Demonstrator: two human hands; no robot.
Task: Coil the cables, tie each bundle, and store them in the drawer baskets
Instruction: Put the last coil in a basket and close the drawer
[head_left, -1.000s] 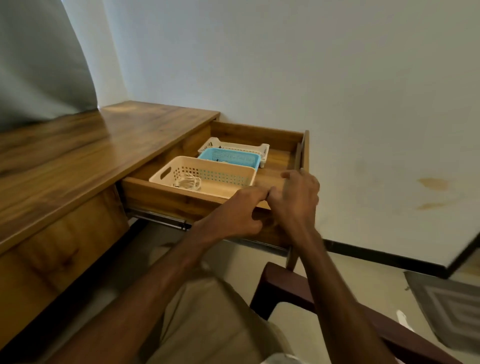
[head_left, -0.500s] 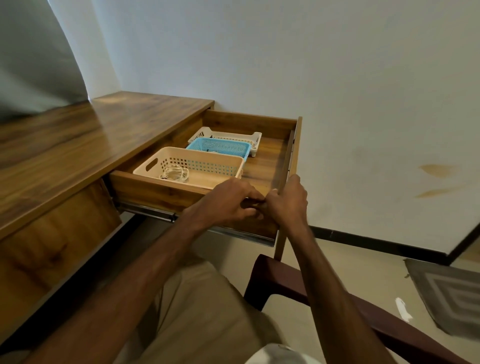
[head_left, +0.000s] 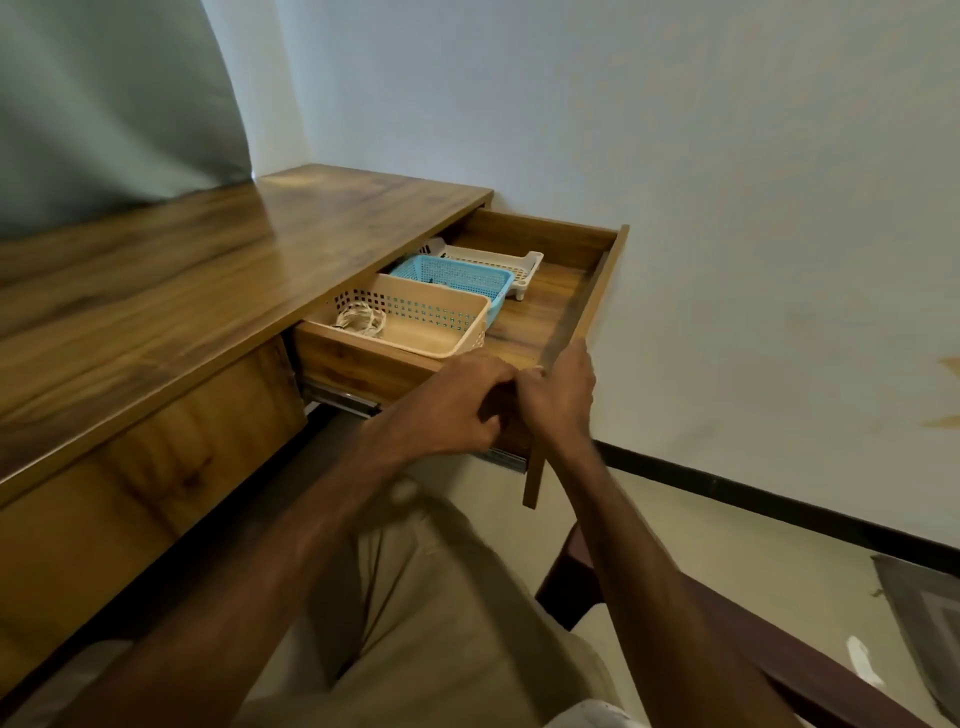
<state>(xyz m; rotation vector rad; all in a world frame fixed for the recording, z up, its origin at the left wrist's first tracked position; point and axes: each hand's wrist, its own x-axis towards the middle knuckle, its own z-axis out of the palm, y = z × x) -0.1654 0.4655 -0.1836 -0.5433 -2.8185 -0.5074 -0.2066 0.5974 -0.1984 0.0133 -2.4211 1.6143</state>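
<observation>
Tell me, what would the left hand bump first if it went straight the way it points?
The left hand would most likely meet the right hand, just beside its fingertips; then the drawer front. Depth is unclear.

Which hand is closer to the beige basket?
Left. The left hand sits just in front of the beige basket; the right hand is farther right, gripping the drawer front.

Pale wall (head_left: 675, 156) with orange stains (head_left: 946, 365), black skirting (head_left: 779, 500), beige floor (head_left: 727, 564), wooden desk (head_left: 208, 270), grey rug (head_left: 930, 613)
</observation>
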